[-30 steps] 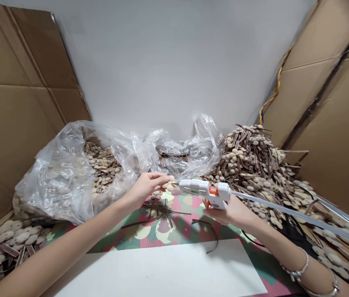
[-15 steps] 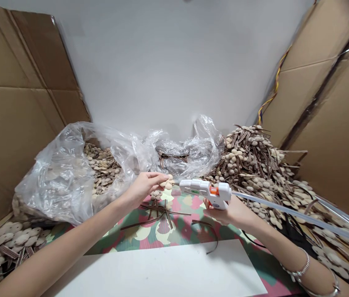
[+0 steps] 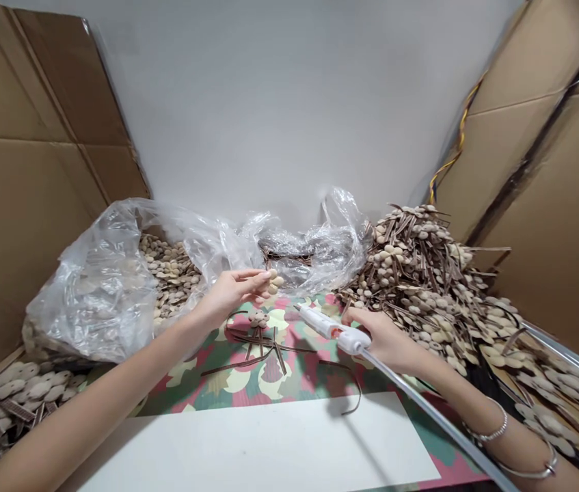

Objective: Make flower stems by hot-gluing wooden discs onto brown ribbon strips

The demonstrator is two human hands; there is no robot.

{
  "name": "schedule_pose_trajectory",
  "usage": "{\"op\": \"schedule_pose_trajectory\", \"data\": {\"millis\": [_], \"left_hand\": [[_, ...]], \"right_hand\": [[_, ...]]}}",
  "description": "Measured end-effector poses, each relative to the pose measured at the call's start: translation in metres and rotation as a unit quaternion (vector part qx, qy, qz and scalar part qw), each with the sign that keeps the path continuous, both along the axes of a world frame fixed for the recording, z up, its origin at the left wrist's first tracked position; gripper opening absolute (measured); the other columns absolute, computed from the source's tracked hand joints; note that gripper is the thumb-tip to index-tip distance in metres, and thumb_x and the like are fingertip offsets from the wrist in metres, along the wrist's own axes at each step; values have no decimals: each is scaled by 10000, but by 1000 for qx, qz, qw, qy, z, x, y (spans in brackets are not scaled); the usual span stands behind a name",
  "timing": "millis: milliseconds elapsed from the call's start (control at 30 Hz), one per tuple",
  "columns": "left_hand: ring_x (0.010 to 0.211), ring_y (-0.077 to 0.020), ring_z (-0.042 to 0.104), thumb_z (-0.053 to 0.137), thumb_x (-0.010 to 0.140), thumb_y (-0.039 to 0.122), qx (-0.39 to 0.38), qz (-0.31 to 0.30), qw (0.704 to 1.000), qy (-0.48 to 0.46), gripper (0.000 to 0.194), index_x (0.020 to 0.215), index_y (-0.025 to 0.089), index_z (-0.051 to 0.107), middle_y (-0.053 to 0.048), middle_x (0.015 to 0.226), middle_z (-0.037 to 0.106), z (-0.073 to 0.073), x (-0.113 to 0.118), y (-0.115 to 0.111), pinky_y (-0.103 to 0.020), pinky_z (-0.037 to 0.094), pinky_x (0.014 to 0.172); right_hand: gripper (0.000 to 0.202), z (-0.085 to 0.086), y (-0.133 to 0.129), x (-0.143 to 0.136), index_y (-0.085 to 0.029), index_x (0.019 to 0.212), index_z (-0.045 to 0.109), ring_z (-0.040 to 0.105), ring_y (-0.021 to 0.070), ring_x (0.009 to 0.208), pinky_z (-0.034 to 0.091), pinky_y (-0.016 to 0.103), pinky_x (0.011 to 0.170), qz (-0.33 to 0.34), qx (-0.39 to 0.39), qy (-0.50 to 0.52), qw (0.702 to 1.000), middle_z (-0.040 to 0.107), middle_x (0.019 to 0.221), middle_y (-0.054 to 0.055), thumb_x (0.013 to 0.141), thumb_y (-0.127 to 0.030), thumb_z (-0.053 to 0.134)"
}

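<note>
Head view shows the left hand [image 3: 227, 295] pinching a small wooden piece [image 3: 273, 281] in its fingertips, held up above the colorful mat [image 3: 248, 383]. The right hand [image 3: 386, 338] is wrapped around a white glue gun [image 3: 331, 326], tip pointing left, just above the mat. Thin brown strips [image 3: 261, 342] lie on the mat between both hands.

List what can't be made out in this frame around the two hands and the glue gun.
- Head view: the glue gun grip and trigger, covered by the right hand.
- Glue on the wooden piece in the left hand: too small to tell.
- Glue stick far end: cut off by the bottom edge.
- Contents of the middle plastic bag: blurred by crinkled film.
- Nozzle tip: too small to tell if it touches the patterned mat.
</note>
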State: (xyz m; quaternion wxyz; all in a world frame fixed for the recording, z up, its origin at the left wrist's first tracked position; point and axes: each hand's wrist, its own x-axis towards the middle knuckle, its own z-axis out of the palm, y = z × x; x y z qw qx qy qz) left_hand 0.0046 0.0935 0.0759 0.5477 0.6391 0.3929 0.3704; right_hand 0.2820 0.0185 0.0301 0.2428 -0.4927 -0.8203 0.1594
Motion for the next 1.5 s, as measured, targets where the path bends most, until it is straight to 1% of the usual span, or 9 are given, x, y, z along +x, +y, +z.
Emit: {"op": "schedule_pose_trajectory", "data": {"millis": [133,333,500,567,700,967,1100,1267,1500], "left_hand": [[565,-115,606,627,732,463,24,18,998,47,431,1015,140,663,-107,866,697,5,-6,4,-223,502,540],[624,-147,647,646,746,379,8,-6,997,81,391,1010,92,644,-83,733,696,10,-13,10,-256,533,622],[778,-187,664,609,789,263,-13,-64,994,82,298,1018,73,615,-129,927,681,17,-19,12,-319,525,757],[798,-188,662,586,801,225,-6,-75,994,85,274,1028,72,605,-134,961,669,21,-22,10,-323,517,778],[785,-187,662,576,804,190,25,-75,994,75,323,1106,82,539,-133,939,671,27,-29,8,-338,512,767],[804,-209,653,596,797,288,96,-64,990,86,230,928,104,556,-122,882,682,37,-39,2,-331,520,683],[829,-197,650,613,782,300,95,-124,981,114,219,877,103,629,-115,902,690,47,-50,-1,-313,507,736],[805,-174,641,624,769,295,71,-230,956,171,186,875,149,672,-74,881,694,55,-57,0,-276,485,722],[787,-166,606,616,768,299,122,-300,921,218,184,885,179,691,-40,852,686,43,-30,-17,-236,446,656]], "right_hand": [[241,-8,10,13,-189,799,422,441,123,627,289,207,532,39,14,-95,995,507,797,6,618,-68,527],[479,-20,19,29,-176,957,443,472,155,641,323,244,540,40,18,-228,973,502,955,61,515,6,464],[731,1,14,27,-202,1256,368,374,288,1183,372,341,880,129,-36,-198,971,252,1364,130,562,-12,503],[627,15,11,7,-226,1245,400,311,284,1239,356,355,920,136,-36,-174,975,240,1384,113,656,-29,486],[322,26,8,-63,-216,1076,525,503,191,973,426,290,787,186,5,-123,975,504,1101,88,840,-61,370],[61,-15,34,-158,-115,811,590,472,221,828,403,332,737,257,89,-189,943,570,832,103,791,-172,580],[44,-3,41,-148,-147,737,588,490,157,741,393,267,689,295,-24,-103,950,579,748,37,780,-141,588],[147,36,40,-110,-160,747,593,453,102,611,345,225,571,201,-180,74,960,543,673,-16,790,-300,602],[168,54,40,-96,-155,719,628,505,114,680,388,244,620,136,-232,339,901,574,757,13,688,-300,705]]}}
